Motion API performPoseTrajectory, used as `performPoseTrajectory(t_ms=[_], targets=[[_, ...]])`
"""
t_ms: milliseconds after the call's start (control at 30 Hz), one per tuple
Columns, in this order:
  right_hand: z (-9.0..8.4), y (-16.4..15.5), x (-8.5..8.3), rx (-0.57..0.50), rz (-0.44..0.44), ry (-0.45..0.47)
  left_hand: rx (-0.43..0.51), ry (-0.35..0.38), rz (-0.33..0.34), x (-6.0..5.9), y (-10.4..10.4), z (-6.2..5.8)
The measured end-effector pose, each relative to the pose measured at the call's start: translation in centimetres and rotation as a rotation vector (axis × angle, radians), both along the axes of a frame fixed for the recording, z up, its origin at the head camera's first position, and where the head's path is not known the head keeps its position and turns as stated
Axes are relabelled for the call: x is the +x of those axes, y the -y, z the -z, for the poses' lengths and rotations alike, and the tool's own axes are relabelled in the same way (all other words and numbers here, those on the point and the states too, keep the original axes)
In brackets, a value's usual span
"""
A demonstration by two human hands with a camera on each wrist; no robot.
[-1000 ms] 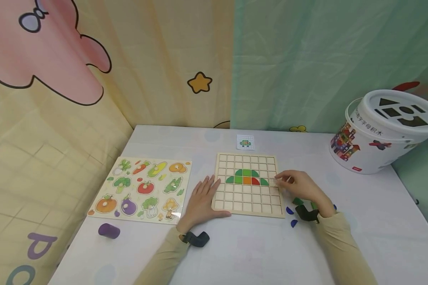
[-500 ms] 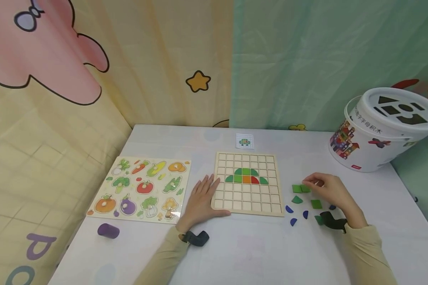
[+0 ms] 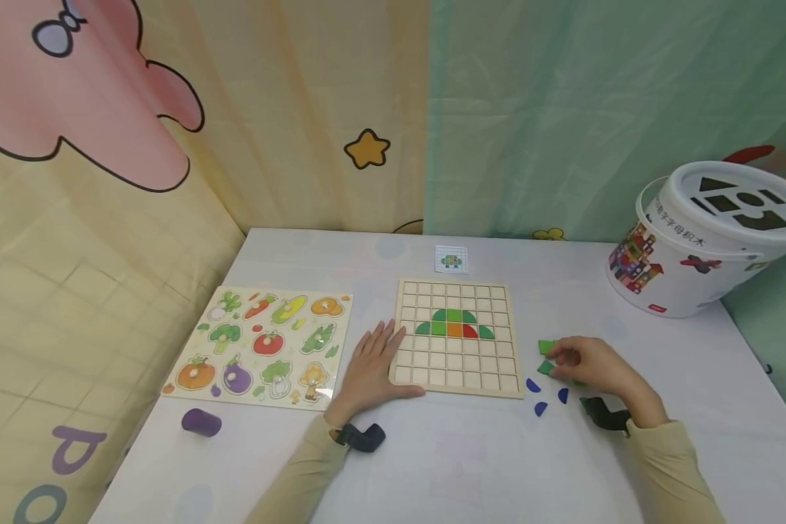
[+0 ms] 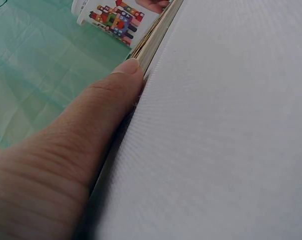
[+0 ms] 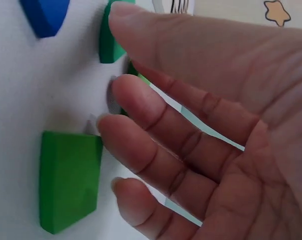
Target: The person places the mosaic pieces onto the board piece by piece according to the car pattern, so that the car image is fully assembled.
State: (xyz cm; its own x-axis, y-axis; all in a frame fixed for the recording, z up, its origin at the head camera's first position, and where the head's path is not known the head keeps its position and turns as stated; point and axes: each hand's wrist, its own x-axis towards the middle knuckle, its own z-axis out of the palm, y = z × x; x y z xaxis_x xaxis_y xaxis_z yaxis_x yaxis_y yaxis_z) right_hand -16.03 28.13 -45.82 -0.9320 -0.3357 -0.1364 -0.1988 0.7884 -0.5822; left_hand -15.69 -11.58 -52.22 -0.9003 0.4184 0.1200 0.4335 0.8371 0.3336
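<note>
- Right hand (image 3: 592, 367), fingers loosely curved, touches green pieces (image 3: 546, 348) and grips none.
- Left hand (image 3: 370, 367) lies flat, steadying grid board (image 3: 457, 386).
- A clumsy pinch could scatter the pieces.

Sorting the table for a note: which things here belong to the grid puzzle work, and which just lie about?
In use:
grid board
green pieces
blue pieces
pattern card
left hand
right hand

Lying about:
vegetable puzzle
purple cylinder
white bucket
</note>
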Motion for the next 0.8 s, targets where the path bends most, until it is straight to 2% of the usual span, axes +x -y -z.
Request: performPoseTrajectory(t_ms=[400, 633, 800], targets=[[0.2, 0.6, 0.3, 0.018, 0.037, -0.001, 0.005, -0.006, 0.0, 0.0, -0.1, 0.0], [0.3, 1.1, 0.7, 0.032, 0.03, -0.06, -0.011, 0.003, -0.002, 0.0, 0.0, 0.0], [0.5, 1.6, 0.7, 0.043, 0.068, -0.076, -0.009, 0.005, -0.002, 0.0, 0.0, 0.0]])
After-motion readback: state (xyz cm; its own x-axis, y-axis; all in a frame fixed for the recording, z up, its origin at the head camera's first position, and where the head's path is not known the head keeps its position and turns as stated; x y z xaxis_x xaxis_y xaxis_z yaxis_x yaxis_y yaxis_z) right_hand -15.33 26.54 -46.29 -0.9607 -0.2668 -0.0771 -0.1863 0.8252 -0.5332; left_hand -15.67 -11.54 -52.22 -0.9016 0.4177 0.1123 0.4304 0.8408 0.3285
